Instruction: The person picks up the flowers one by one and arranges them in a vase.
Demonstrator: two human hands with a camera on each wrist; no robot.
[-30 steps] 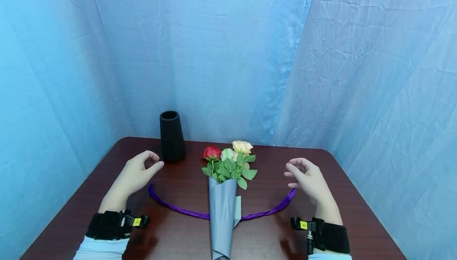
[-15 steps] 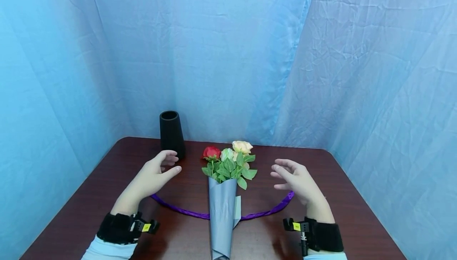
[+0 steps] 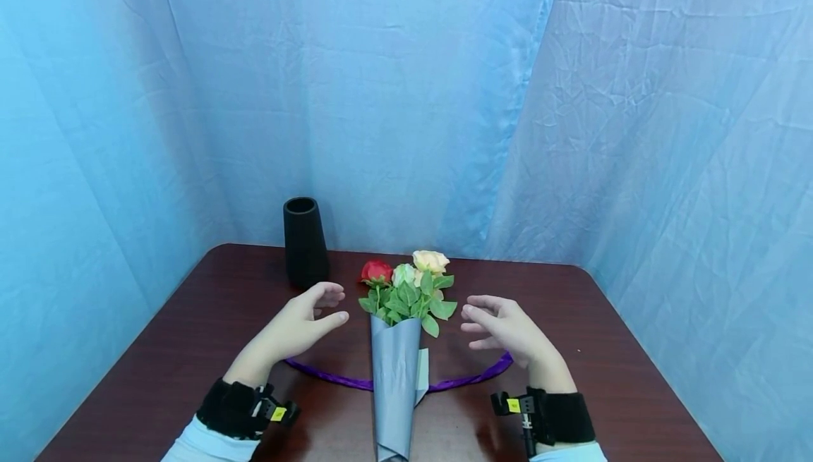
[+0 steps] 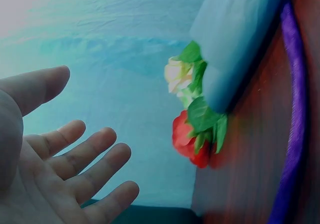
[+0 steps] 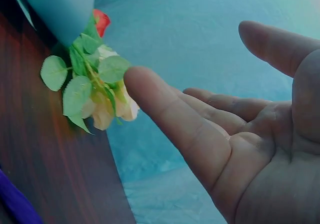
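dark wooden table (image 3: 190, 349), crumpled blue curtain (image 3: 406, 95) behind and beside it

ribbon (image 3: 470, 379) middle under wrap (image 3: 395, 384), wrap's tip cropped

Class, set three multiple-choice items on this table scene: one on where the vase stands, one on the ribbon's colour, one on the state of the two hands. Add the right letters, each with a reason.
1. Where does the black vase stand?
A. At the far left of the table, behind the left hand
B. On the near right corner
C. Lying on the bouquet

2. What colour is the ribbon under the bouquet?
A. Yellow
B. Purple
C. White

3. How are the hands?
A. Both grip the wrapper
B. The right hand pinches the ribbon
C. Both are open on either side of the bouquet, holding nothing

Answers:
1 A, the head view shows the vase upright at the table's far left.
2 B, a purple band curves across the table beneath the grey wrapper.
3 C, the wrist views show spread fingers and bare palms.
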